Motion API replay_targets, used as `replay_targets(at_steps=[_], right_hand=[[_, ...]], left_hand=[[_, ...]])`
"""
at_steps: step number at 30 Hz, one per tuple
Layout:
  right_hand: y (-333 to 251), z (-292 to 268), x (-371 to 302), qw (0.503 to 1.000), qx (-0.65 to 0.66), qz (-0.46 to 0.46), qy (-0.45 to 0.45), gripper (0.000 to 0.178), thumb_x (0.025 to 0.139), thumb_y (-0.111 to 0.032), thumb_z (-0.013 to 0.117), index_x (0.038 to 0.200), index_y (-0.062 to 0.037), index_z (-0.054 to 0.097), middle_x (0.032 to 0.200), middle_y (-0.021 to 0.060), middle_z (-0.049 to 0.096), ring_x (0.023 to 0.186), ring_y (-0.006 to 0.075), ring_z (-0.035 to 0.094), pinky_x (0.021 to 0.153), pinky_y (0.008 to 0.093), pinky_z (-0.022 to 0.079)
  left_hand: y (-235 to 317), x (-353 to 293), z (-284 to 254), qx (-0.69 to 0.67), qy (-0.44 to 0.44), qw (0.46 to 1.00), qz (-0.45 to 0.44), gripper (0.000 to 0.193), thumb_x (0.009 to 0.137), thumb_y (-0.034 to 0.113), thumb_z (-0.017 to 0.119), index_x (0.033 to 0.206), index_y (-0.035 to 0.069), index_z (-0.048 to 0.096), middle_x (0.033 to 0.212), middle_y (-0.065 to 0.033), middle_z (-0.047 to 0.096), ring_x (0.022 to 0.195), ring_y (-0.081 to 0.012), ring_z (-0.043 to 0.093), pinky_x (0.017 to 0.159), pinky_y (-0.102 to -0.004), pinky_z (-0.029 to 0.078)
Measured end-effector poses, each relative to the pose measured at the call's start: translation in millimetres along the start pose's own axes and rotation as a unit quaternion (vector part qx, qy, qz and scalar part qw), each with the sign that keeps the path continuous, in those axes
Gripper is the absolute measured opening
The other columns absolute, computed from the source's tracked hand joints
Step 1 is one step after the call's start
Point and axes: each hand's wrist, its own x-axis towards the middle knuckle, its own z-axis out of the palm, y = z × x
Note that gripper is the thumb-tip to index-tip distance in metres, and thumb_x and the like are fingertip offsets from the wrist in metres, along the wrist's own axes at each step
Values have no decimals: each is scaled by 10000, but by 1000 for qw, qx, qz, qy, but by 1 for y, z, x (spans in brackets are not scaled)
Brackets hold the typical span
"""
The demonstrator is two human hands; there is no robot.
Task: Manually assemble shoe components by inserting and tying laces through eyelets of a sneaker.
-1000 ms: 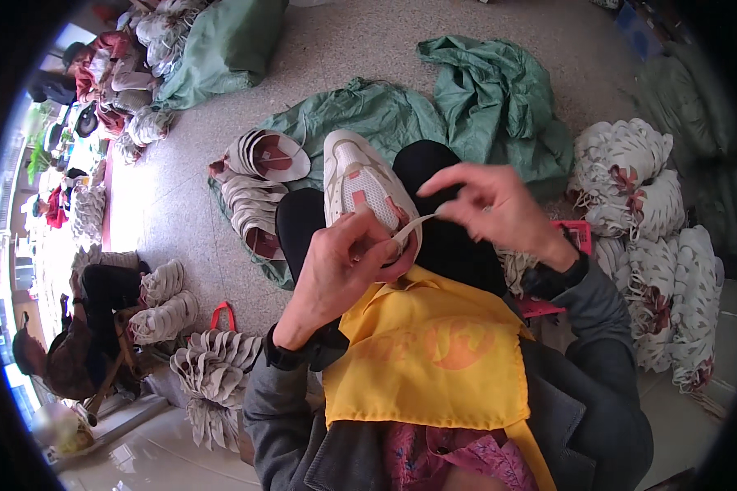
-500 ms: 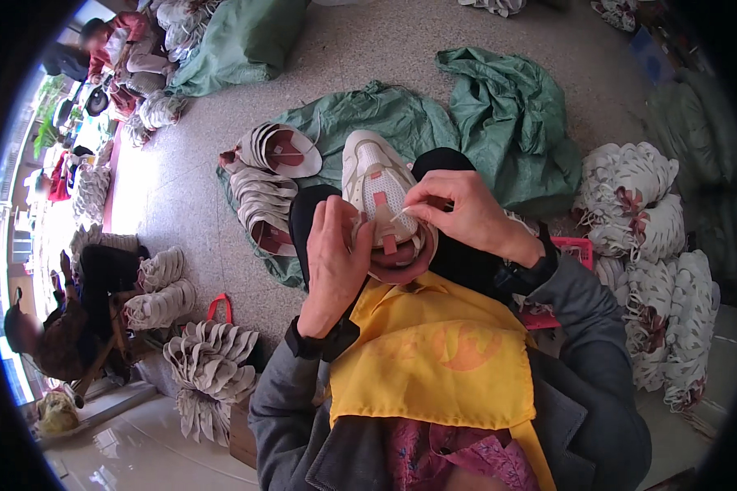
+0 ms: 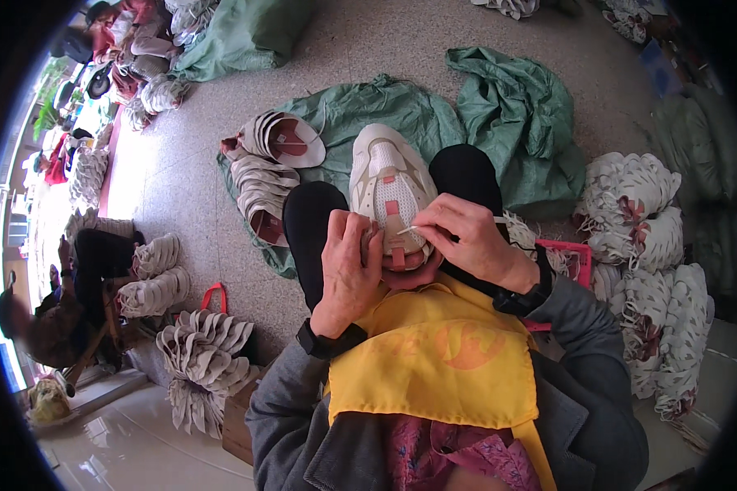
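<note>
Between my knees sits a white and beige sneaker point(image 3: 391, 159) with pink tabs, its toe pointing away from me. My left hand point(image 3: 345, 270) grips the left edge of its opening with curled fingers. On the other side, my right hand point(image 3: 477, 245) pinches the end of a white shoelace point(image 3: 407, 230) just over the tongue. The fingertips of both hands are close together, a small gap apart. What lies under my left fingers is hidden.
Green sacks point(image 3: 516, 123) lie on the floor ahead. A row of shoe uppers point(image 3: 262, 184) rests on one at left. Bundled uppers point(image 3: 635, 209) and a pink basket point(image 3: 577, 260) stand at right. Another person point(image 3: 57, 319) sits at far left, near more stacked uppers point(image 3: 209, 352).
The sneaker has turned slightly, its toe now pointing straighter ahead. My right hand has moved a little down and right with the lace; my left hand stays at the shoe's edge.
</note>
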Motion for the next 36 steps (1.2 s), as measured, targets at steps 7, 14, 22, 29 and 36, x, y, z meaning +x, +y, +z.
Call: replay_targets(at_steps=[7, 14, 22, 29, 36], right_hand=[[-2, 5, -10, 1000, -2, 4, -4, 159, 832, -3, 738, 978, -38, 686, 886, 89, 616, 796, 292, 656, 692, 376, 539], [-9, 3, -7, 995, 49, 85, 19, 104, 841, 1, 761, 924, -29, 706, 819, 61, 636, 672, 181, 648, 597, 301, 511], [4, 2, 11, 972, 128, 187, 66, 77, 868, -45, 778, 881, -6, 713, 764, 26, 651, 621, 48, 592, 561, 227, 462], [12, -3, 36, 976, 86, 187, 73, 83, 883, -53, 749, 891, 5, 689, 781, 62, 670, 649, 106, 633, 576, 264, 494], [17, -1, 45, 987, 19, 152, 49, 73, 857, -27, 724, 869, 4, 659, 777, 134, 666, 660, 275, 674, 591, 355, 516]], left_hand=[[-2, -16, 0, 0, -35, 998, -54, 184, 891, 22, 661, 1019, 27, 529, 967, -171, 507, 827, -381, 580, 687, -453, 494], [11, -5, -12, -45, -59, 993, -95, 186, 886, 26, 692, 949, 20, 518, 852, -123, 503, 664, -269, 562, 579, -370, 453], [-9, 41, -5, -82, -31, 990, -111, 223, 866, 58, 777, 834, 5, 563, 761, -38, 527, 617, -91, 534, 560, -255, 424], [-19, 62, 4, -56, -50, 993, -87, 261, 837, 99, 820, 852, 7, 576, 769, -41, 553, 629, -110, 553, 569, -271, 465], [-13, 58, 15, 2, -31, 995, -100, 248, 839, 115, 783, 896, 22, 560, 814, -117, 554, 672, -302, 596, 593, -414, 471]])
